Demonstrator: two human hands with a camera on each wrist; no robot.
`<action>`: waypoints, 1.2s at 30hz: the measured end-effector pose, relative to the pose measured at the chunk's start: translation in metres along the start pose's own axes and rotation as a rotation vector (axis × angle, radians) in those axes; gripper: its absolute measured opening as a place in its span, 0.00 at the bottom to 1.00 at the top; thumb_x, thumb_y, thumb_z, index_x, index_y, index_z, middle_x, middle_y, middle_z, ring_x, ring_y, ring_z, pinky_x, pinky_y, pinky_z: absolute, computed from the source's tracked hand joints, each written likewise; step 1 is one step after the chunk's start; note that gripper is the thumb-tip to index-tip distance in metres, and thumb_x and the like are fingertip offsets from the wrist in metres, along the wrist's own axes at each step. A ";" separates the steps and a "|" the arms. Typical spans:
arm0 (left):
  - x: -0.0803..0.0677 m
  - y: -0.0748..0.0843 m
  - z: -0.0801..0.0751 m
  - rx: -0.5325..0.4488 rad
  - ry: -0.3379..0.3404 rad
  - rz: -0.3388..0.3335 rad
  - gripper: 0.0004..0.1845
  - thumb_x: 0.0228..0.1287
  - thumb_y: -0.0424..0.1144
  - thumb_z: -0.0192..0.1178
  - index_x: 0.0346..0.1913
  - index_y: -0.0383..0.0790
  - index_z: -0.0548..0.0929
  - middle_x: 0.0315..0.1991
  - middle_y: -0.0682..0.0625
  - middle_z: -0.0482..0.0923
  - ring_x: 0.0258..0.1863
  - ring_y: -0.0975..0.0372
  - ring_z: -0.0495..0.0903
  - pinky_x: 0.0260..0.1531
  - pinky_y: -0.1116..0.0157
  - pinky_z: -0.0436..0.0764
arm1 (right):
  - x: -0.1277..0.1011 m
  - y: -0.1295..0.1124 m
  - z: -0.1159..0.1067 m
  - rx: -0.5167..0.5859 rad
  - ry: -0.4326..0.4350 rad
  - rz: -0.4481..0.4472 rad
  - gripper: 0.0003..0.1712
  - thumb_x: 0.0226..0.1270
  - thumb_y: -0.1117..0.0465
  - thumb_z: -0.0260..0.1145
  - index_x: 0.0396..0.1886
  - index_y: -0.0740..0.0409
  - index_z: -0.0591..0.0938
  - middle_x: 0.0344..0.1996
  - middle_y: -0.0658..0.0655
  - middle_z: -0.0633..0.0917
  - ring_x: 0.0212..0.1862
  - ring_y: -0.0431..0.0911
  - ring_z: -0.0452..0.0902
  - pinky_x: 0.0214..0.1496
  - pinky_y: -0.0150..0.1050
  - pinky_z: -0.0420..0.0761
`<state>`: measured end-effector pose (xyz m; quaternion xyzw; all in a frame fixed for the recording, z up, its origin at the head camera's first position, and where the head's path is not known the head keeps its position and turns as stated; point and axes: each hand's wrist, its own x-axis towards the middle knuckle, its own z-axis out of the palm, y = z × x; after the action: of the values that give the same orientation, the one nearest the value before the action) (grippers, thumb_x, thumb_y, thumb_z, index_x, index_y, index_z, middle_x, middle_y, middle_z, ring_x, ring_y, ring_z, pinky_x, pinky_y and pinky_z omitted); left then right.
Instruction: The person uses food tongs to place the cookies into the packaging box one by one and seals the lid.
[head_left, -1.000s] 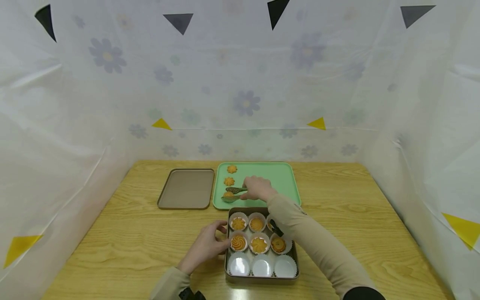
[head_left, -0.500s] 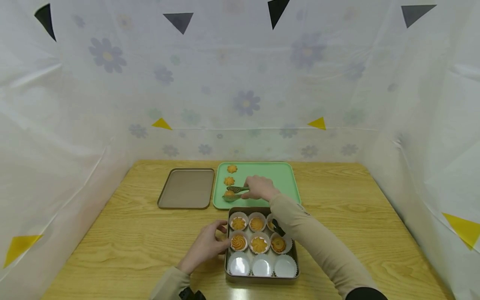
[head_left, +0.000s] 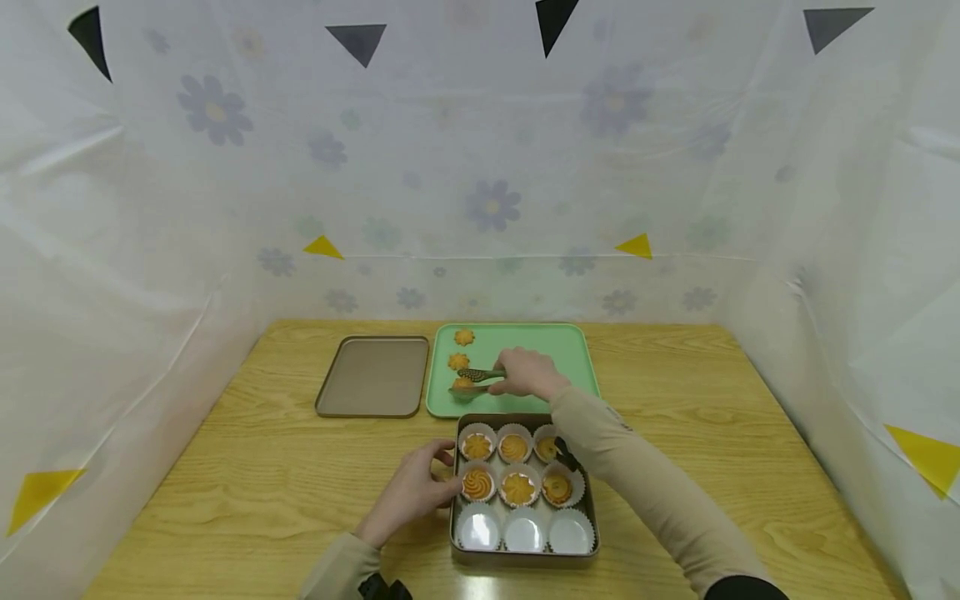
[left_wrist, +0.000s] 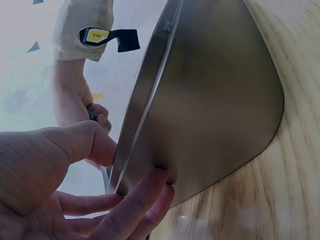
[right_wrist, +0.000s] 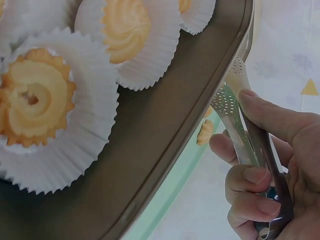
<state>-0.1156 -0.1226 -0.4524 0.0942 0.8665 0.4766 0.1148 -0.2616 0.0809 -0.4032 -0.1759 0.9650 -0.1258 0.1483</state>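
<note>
My right hand (head_left: pixel 528 372) grips a pair of metal tongs (right_wrist: pixel 247 132) with perforated ends. Between those ends, over the green tray (head_left: pixel 551 342), sits a small golden cookie (head_left: pixel 463 383). Two more flower-shaped cookies, a far one (head_left: pixel 464 337) and a nearer one (head_left: pixel 458 362), lie along the tray's left side. My left hand (head_left: pixel 416 487) rests against the left side of a deep brown baking tin (head_left: pixel 525 562), thumb at the rim and fingertips on the outer wall. Fluted white paper cups fill the tin; the two back rows hold cookies, and the front-row cups (head_left: pixel 524 532) hold none.
A flat brown tray (head_left: pixel 378 379) lies left of the green one, both near the back edge of the wooden table (head_left: pixel 262 467). Translucent flower-printed sheeting (head_left: pixel 487 167) hangs behind and along both sides. My right sleeve (head_left: pixel 637 462) passes over the tin's right rear corner.
My right hand has shifted slightly right and away with the tongs, and the cookie between their ends has moved along with them. My left hand stays at the tin.
</note>
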 end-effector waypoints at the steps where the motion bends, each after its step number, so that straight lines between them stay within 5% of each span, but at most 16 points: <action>1: 0.000 0.000 0.000 0.000 0.000 0.005 0.34 0.55 0.32 0.68 0.64 0.23 0.72 0.48 0.35 0.81 0.38 0.53 0.86 0.33 0.64 0.88 | -0.001 0.001 -0.001 0.004 0.000 0.002 0.28 0.66 0.47 0.70 0.61 0.55 0.82 0.58 0.57 0.85 0.51 0.53 0.85 0.48 0.51 0.86; 8: 0.000 -0.001 0.000 -0.015 -0.002 0.019 0.33 0.55 0.31 0.67 0.64 0.22 0.71 0.47 0.33 0.81 0.38 0.52 0.87 0.32 0.65 0.88 | -0.011 0.006 -0.008 0.026 -0.002 -0.003 0.29 0.66 0.47 0.70 0.62 0.55 0.82 0.56 0.56 0.86 0.52 0.52 0.84 0.51 0.52 0.85; 15: 0.000 -0.001 0.000 -0.037 -0.012 0.012 0.34 0.55 0.31 0.66 0.65 0.22 0.70 0.48 0.33 0.81 0.39 0.52 0.87 0.31 0.66 0.88 | -0.025 0.011 -0.018 0.034 0.004 -0.052 0.28 0.65 0.48 0.70 0.61 0.56 0.83 0.50 0.57 0.88 0.41 0.47 0.84 0.38 0.45 0.83; 25: 0.000 -0.001 0.001 -0.014 -0.010 0.018 0.34 0.55 0.31 0.67 0.65 0.22 0.71 0.48 0.33 0.81 0.39 0.51 0.87 0.32 0.65 0.88 | -0.044 0.021 -0.028 0.007 0.030 -0.161 0.29 0.66 0.47 0.69 0.61 0.58 0.82 0.48 0.58 0.89 0.45 0.48 0.85 0.43 0.44 0.85; 36: -0.001 0.000 0.001 -0.014 -0.004 0.018 0.34 0.54 0.31 0.67 0.65 0.22 0.71 0.48 0.34 0.81 0.39 0.52 0.86 0.33 0.65 0.88 | -0.072 0.034 -0.032 0.055 0.064 -0.291 0.27 0.67 0.50 0.69 0.58 0.64 0.84 0.30 0.50 0.87 0.28 0.38 0.73 0.30 0.32 0.69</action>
<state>-0.1145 -0.1222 -0.4529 0.1020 0.8620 0.4836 0.1130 -0.2180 0.1456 -0.3658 -0.3058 0.9298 -0.1777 0.1024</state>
